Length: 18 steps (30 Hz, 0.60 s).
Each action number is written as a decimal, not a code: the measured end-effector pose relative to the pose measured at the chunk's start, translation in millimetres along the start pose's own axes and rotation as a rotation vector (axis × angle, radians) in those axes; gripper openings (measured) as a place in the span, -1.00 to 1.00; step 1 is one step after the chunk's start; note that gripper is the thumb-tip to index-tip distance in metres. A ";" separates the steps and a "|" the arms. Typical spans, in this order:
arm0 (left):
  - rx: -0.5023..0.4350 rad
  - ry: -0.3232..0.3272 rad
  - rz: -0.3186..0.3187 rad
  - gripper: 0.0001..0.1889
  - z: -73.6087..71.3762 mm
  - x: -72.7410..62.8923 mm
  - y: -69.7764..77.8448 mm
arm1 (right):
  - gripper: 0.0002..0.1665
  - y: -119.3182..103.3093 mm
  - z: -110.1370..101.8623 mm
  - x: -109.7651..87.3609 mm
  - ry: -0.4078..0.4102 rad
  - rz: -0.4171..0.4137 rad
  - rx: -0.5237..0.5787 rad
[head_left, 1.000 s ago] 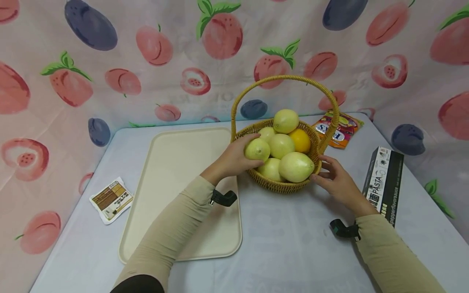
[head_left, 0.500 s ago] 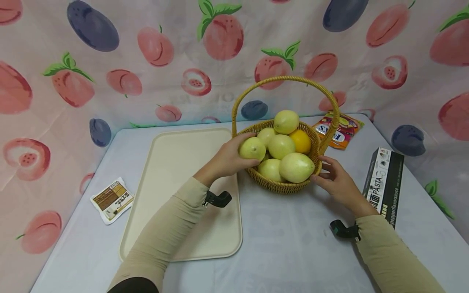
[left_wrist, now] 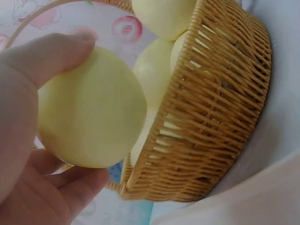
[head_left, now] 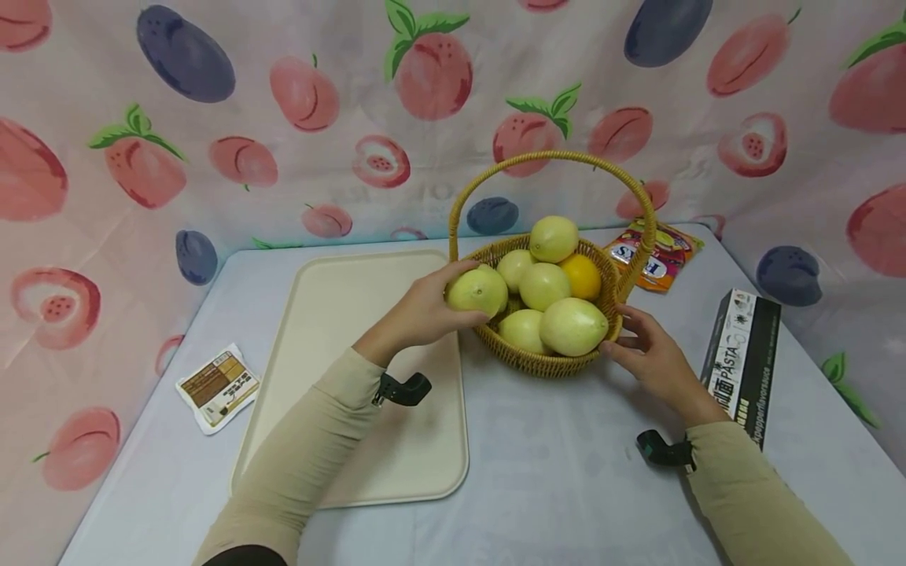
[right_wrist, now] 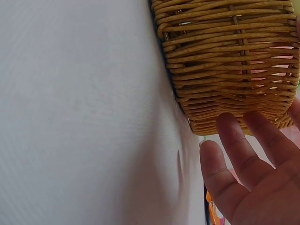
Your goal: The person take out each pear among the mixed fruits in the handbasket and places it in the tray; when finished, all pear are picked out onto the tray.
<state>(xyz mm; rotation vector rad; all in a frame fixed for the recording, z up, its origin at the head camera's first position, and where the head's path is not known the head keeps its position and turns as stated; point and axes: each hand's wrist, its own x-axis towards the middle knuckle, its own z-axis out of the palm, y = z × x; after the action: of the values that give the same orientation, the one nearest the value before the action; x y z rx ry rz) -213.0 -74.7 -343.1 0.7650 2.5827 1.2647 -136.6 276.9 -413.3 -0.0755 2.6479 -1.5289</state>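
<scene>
A pale yellow-green lemon (head_left: 476, 292) is in my left hand (head_left: 421, 314), gripped between thumb and fingers at the left rim of the wicker basket (head_left: 538, 363). In the left wrist view the lemon (left_wrist: 93, 108) appears beside the woven wall, apart from the others. Several similar lemons (head_left: 573, 326) and one orange (head_left: 582, 277) lie in the basket. Against the basket's right side rests my right hand (head_left: 654, 362). Its fingers (right_wrist: 239, 150) look extended and spread in the right wrist view, with some tips at the wicker wall; the thumb is mostly out of that view.
A cream tray (head_left: 368, 275) lies left of the basket, under my left forearm. Farther left is a small white-and-brown packet (head_left: 218, 388). Behind the basket's right side lies an orange snack bag (head_left: 654, 255). A black-and-white pasta box (head_left: 743, 362) lies at the right. The basket's handle (head_left: 552, 156) arches upright.
My left hand has drawn the lemon leftward, away from the other fruit to the basket's left rim. The right hand and the basket have stayed in place.
</scene>
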 end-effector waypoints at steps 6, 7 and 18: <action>0.023 0.016 0.001 -0.16 -11.0 -10.7 -4.0 | -0.10 -0.1 0.4 -0.8 0.001 0.004 -0.002; 0.027 0.019 0.003 -0.16 -13.3 -13.1 -5.1 | -0.10 -0.1 0.4 -0.7 0.000 0.005 0.002; 0.062 0.105 -0.060 -0.19 -43.1 -40.1 -26.8 | -0.09 0.8 0.3 0.0 -0.006 0.009 -0.002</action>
<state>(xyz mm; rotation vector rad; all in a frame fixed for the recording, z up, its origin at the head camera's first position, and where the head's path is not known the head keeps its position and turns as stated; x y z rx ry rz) -204.2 -138.7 -339.7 0.6423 2.7176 1.2447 -136.6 277.1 -414.1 -0.0684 2.6417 -1.5216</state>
